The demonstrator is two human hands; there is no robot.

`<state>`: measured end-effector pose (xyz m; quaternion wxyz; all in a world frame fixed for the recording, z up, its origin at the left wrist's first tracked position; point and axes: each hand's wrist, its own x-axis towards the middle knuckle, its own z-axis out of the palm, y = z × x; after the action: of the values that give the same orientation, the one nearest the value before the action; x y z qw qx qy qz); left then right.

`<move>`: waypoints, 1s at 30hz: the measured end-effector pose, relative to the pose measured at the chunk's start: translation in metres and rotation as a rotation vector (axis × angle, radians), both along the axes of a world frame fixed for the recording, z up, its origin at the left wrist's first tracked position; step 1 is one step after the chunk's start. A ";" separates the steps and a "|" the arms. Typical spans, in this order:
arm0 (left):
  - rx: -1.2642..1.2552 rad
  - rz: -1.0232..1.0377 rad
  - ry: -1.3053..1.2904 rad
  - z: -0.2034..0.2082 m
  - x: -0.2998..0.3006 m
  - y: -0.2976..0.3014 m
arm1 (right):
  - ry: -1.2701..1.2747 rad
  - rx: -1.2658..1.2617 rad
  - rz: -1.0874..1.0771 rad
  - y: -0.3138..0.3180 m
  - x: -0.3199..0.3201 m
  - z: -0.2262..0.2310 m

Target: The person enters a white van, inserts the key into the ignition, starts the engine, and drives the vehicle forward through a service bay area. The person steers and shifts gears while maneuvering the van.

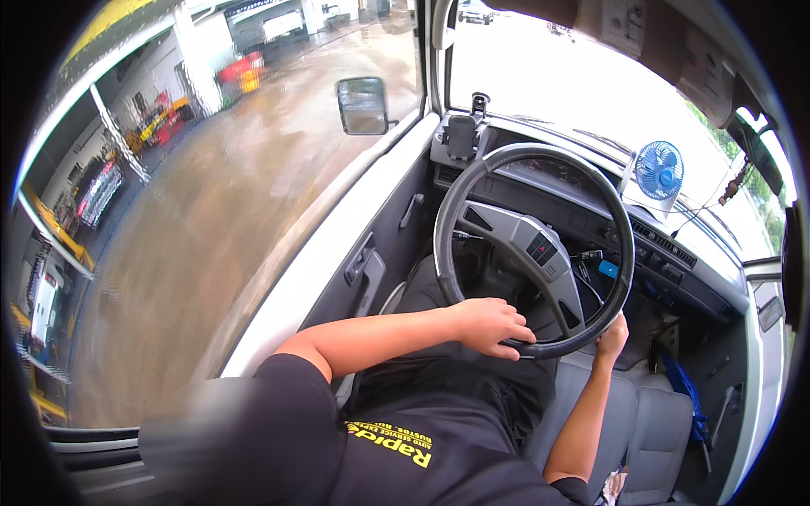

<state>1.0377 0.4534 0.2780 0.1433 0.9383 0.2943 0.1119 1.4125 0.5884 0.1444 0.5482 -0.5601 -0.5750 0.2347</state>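
Note:
I sit behind a dark steering wheel (625, 253) with a grey two-sided centre spoke. At the bottom of the rim, my left hand (492, 327) rests with its fingers curled over the wheel. My right hand (615, 337) grips the lower right of the rim, its fingers partly hidden behind it. Behind the wheel, the instrument cluster (561, 171) shows only in part. A key fob (591, 255) and a small blue tag (607, 269) hang by the column, just right of the hub.
A phone holder (461, 137) stands at the dashboard's left end, a blue fan (659, 169) on its top. The door (371, 261) is at my left, with a side mirror (363, 105) outside. Beyond lies wet ground (194, 253) beside a workshop. A blue umbrella (685, 392) leans by the grey passenger seat (654, 430).

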 end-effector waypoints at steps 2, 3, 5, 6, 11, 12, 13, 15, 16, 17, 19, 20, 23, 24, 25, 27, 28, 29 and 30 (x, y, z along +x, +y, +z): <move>0.015 -0.004 0.032 0.002 0.002 -0.001 | -0.076 0.092 0.001 -0.002 -0.005 0.001; 0.035 -0.002 0.032 0.002 0.004 -0.002 | -0.143 0.156 -0.018 -0.003 -0.007 0.002; 0.068 -0.018 0.020 0.002 0.009 -0.005 | -0.204 0.251 -0.032 -0.003 -0.010 0.005; 0.082 -0.036 0.008 0.001 0.013 -0.006 | -0.206 0.261 -0.042 -0.003 -0.011 0.005; 0.178 -0.196 -0.166 -0.009 0.057 -0.013 | -0.370 0.335 -0.079 -0.002 -0.011 0.005; 0.198 -0.241 -0.190 -0.012 0.071 -0.013 | -0.400 0.330 -0.107 -0.002 -0.011 0.005; 0.227 -0.290 -0.223 -0.014 0.085 -0.011 | -0.363 0.356 -0.093 -0.003 -0.011 0.004; 0.274 -0.380 -0.280 -0.017 0.116 -0.003 | -0.083 0.185 -0.025 -0.005 -0.011 0.007; 0.263 -0.400 -0.296 -0.018 0.130 0.004 | -0.069 0.170 -0.018 -0.006 -0.011 0.009; 0.245 -0.422 -0.292 -0.018 0.143 0.012 | -0.133 0.187 -0.008 -0.009 -0.011 0.012; 0.292 -0.413 -0.376 -0.018 0.164 0.025 | 0.030 0.050 0.022 -0.014 -0.013 0.019; 0.276 -0.394 -0.344 -0.018 0.171 0.030 | 0.098 -0.033 -0.009 -0.017 -0.014 0.023; 0.337 -0.331 -0.340 -0.017 0.191 0.045 | 0.359 -0.055 0.061 -0.025 -0.020 0.029; 0.353 -0.304 -0.306 -0.016 0.198 0.050 | 0.321 -0.039 0.048 -0.026 -0.021 0.029; 0.374 -0.287 -0.279 -0.015 0.205 0.058 | 0.283 -0.024 0.033 -0.026 -0.022 0.029; 0.720 -0.117 -0.203 -0.012 0.224 0.076 | 0.200 0.010 0.011 -0.024 -0.024 0.029; 0.444 -0.128 -0.202 -0.010 0.233 0.090 | 0.155 0.033 -0.001 -0.022 -0.024 0.028; 0.460 -0.053 -0.248 -0.005 0.244 0.104 | 0.099 0.064 -0.009 -0.020 -0.023 0.028; 0.462 0.031 -0.268 0.000 0.255 0.118 | 0.021 0.112 -0.025 -0.017 -0.023 0.029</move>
<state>1.2922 0.5715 0.2777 -0.0387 0.9184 0.2536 0.3013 1.3892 0.5709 0.1730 0.5875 -0.5333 -0.5745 0.2011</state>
